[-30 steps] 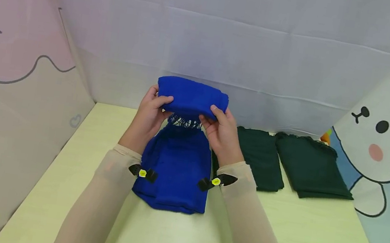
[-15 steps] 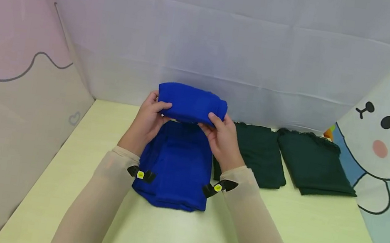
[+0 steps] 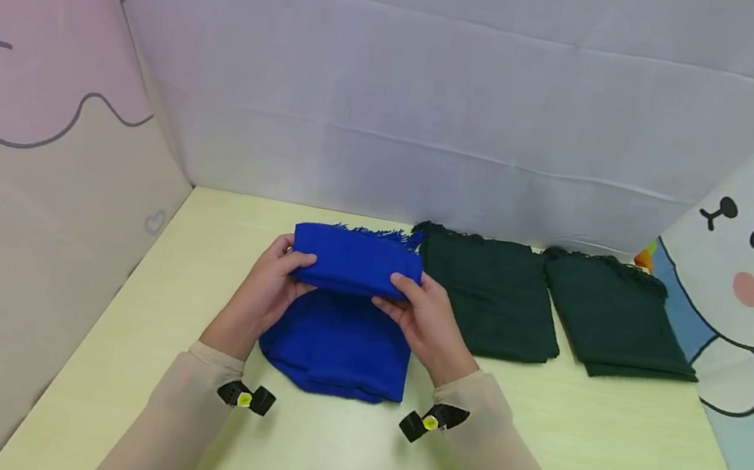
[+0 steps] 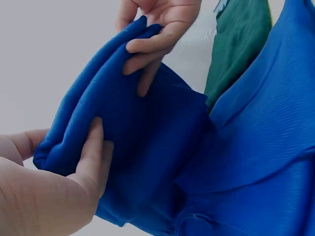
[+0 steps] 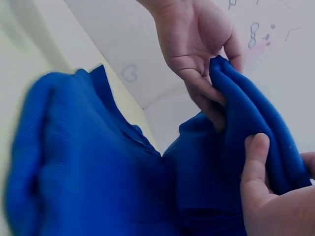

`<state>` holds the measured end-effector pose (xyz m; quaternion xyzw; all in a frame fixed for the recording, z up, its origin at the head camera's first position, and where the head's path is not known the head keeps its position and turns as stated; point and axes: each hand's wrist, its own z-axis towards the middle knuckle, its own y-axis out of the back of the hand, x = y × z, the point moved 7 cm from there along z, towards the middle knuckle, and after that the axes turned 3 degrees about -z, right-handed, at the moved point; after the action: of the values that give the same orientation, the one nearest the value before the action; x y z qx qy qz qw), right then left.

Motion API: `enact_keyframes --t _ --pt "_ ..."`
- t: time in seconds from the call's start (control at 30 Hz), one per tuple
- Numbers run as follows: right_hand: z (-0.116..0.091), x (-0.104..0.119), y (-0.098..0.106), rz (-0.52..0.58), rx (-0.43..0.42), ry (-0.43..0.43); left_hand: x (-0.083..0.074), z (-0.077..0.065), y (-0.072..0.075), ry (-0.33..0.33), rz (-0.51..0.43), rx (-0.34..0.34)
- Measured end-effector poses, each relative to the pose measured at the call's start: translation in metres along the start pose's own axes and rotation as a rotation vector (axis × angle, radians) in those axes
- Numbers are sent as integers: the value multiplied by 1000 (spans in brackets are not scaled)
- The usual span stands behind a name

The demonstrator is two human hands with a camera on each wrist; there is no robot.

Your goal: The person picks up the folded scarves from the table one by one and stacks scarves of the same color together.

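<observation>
A blue fringed scarf [image 3: 338, 351] lies partly folded on the table, its far part lifted as a folded band. My left hand [image 3: 264, 290] pinches the left end of that band, thumb on top and fingers beneath. At the band's right end, my right hand [image 3: 432, 320] grips it the same way. Fringe shows along the band's far edge. In the left wrist view the left hand [image 4: 54, 187] holds the doubled scarf [image 4: 118, 108] between thumb and fingers. The right wrist view has the right hand [image 5: 280, 206] pinching the scarf's [image 5: 103, 172] layered edge.
Two folded dark green scarves, a nearer one [image 3: 491, 301] and one farther right [image 3: 616, 319], lie on the pale table [image 3: 328, 463] to the right of the blue one. A white cloth wall [image 3: 367, 104] stands behind, with printed panels at both sides.
Both hands have lowered the folded band of the blue scarf and drawn it nearer, from above the table's back edge down over the rest of the scarf. The green scarves stay put.
</observation>
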<state>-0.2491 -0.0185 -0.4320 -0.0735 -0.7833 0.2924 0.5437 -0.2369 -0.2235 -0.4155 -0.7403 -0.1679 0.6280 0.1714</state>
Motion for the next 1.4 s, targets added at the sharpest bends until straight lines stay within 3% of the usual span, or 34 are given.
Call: enact_keyframes --t 0.2,0.6,0.77,0.93,1.17,1.3,1.4 --pt "-17 -23 4 10 26 -94 19 -22 12 83 22 -51" --pt "-40 -76 7 11 97 -231 58 -57 44 153 108 -162" --pt "-45 -87 14 -56 83 -293 68 -63 51 107 235 -154" --pt "-49 -95 23 -191 79 -374 73 -67 54 96 464 -169" --pt "-49 -107 35 -303 66 -392 79 -67 60 89 755 -200" --pt "-50 -109 37 -307 62 -385 83 -66 61 65 828 -214" --pt "-53 -104 39 -319 54 -371 77 -65 55 -8 863 -257"
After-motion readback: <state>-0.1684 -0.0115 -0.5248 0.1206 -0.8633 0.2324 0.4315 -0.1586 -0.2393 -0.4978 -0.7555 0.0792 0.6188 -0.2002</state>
